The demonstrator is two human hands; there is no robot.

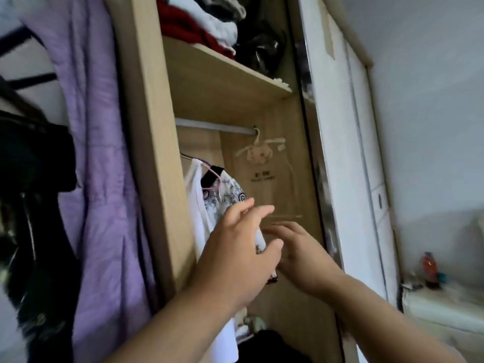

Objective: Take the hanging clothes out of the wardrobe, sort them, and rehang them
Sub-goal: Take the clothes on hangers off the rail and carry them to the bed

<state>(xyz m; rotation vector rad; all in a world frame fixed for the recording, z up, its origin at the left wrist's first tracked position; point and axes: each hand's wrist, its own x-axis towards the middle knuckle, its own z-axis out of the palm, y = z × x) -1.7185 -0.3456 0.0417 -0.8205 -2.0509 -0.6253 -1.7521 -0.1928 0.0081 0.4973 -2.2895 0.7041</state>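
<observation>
In the head view, our left hand [243, 247] lies with fingers spread against the patterned top [230, 192]. The top hangs on a pink hanger [209, 167] below the rail [214, 126], at the wardrobe's [157, 127] left side. We judge the hand is gathering it to lift out. Our right hand [301, 255] hovers just beside it, fingers straight and holding nothing, ready to steady the cloth.

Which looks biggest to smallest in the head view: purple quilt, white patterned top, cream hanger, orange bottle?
1. purple quilt
2. white patterned top
3. cream hanger
4. orange bottle, which stands farther off, so its real size is unsure.
</observation>
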